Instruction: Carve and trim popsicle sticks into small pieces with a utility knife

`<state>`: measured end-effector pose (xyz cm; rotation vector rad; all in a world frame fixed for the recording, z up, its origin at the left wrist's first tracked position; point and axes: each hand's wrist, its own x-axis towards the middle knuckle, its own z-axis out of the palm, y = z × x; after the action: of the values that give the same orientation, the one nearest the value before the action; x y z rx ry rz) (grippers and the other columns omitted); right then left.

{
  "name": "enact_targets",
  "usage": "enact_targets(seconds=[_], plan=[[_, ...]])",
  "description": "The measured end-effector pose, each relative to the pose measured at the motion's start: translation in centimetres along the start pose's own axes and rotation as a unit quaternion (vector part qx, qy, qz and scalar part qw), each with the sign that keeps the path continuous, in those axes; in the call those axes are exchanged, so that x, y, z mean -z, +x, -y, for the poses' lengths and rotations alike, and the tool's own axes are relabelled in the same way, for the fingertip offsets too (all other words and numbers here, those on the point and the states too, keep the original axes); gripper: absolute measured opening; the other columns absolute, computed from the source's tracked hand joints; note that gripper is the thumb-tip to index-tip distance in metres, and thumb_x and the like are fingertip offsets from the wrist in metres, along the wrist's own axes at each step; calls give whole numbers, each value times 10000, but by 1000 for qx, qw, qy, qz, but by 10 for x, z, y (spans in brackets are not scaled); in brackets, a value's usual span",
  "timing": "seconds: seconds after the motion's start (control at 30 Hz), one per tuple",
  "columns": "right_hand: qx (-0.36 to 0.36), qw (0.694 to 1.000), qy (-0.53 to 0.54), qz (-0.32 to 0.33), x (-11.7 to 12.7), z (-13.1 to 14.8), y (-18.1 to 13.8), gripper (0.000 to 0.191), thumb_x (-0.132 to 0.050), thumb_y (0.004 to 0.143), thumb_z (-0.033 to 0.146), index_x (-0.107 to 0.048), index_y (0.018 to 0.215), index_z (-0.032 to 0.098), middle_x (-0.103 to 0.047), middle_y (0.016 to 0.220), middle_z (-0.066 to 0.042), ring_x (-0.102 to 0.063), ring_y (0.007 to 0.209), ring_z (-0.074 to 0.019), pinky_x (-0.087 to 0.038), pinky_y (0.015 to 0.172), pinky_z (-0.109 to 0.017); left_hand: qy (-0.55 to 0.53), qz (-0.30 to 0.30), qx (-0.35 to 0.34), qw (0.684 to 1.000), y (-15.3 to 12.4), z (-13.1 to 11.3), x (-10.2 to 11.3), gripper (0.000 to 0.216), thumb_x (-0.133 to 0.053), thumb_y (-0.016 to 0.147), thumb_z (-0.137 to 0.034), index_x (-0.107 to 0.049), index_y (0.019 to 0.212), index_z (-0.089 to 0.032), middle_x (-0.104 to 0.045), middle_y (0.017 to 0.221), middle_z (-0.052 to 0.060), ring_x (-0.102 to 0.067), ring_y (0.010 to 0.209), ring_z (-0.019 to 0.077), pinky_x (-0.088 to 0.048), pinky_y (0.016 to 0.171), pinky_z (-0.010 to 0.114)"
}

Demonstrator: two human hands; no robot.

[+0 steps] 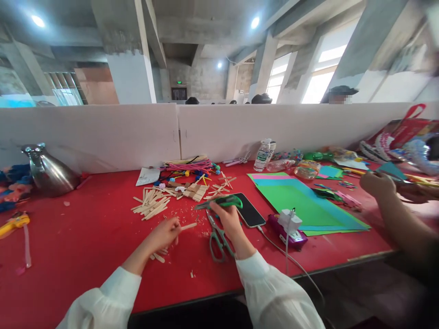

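Pinched in my left hand (165, 235) is a wooden craft stick (188, 225), its free end pointing right. My right hand (228, 219) is closed round a green utility knife (230, 201), whose tip points left, above and right of the stick; the two are apart. Scissors (219, 240) with grey-green handles lie on the red table (103, 237) under and beside my right wrist. A pile of craft sticks (151, 203) lies beyond my left hand, with small wood chips scattered around. Several short stick pieces (158, 256) are below my left wrist.
A phone (249, 211) on a cable lies right of my right hand, near a purple power strip (290, 235). Green and blue paper sheets (302, 205) spread rightward. Pipe cleaners (187, 167) and a water bottle (264, 155) stand toward the white partition (219, 132). A co-worker's hands (377, 185) work at right.
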<state>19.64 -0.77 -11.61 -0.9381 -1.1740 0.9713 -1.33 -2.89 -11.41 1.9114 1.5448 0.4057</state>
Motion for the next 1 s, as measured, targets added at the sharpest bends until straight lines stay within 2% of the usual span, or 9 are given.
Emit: enact_targets(seconds=[0.1,0.2,0.23,0.33,0.5,0.6,0.7,0.87,1.0], plan=[[29,999,-32,26,7,12,-31,265,-696,676,382,-638,842,183,-621,670,15,-571,573,-135,-473,546,-258,59,-38,-24,997,-2,-7,-4,124,-484,812,-218,-554,720,-173,-612,679,14,-575,679,187,-423,655,300],[53,994,-90,33,10,11,-58,157,-681,688,270,-678,834,214,-679,814,-17,-623,795,-177,-492,751,-290,82,-41,-62,994,-3,-9,-10,138,-498,780,-222,-558,662,-185,-618,785,44,-555,843,219,-387,762,319],[95,982,-159,49,10,8,-65,144,-646,724,254,-681,860,223,-688,813,-15,-632,779,-171,-496,766,-292,79,-32,-69,994,-3,-8,-11,149,-492,784,-230,-566,663,-187,-617,806,43,-553,857,214,-382,774,312],[154,953,-259,36,11,-3,-79,181,-586,783,187,-636,954,215,-713,863,-18,-677,742,-141,-528,706,-216,57,3,-58,997,-3,-3,-13,228,-455,831,-324,-589,707,-188,-620,801,28,-568,735,180,-392,657,276],[148,934,-325,15,12,-10,-90,158,-586,803,196,-596,956,232,-725,822,9,-699,665,-120,-534,612,-139,-25,82,4,996,-6,0,-11,266,-431,865,-362,-635,833,-195,-661,780,1,-598,723,170,-408,638,250],[153,928,-339,-4,13,-9,-95,162,-593,804,215,-584,963,242,-716,734,27,-681,567,-114,-525,541,-139,-18,72,-20,997,-7,-4,-10,240,-412,885,-308,-617,962,-209,-669,953,16,-607,867,179,-417,756,270],[155,926,-343,-18,12,-10,-99,179,-599,804,212,-583,977,252,-686,638,46,-633,463,-106,-516,505,-162,20,86,-47,995,-8,-8,-9,205,-418,887,-272,-608,909,-200,-655,917,25,-604,851,181,-419,740,280],[120,937,-327,23,10,-12,-104,236,-576,818,228,-564,1051,263,-697,709,24,-632,484,-107,-529,531,-175,25,85,-50,995,-10,-6,-11,201,-415,902,-274,-601,875,-201,-638,883,24,-606,817,164,-437,717,264],[97,931,-343,72,13,-6,-108,395,-558,830,388,-512,1203,268,-706,848,-49,-675,624,-175,-566,629,-249,45,72,-79,993,-11,0,-9,223,-415,906,-300,-613,834,-226,-628,832,6,-610,762,153,-434,669,245]])
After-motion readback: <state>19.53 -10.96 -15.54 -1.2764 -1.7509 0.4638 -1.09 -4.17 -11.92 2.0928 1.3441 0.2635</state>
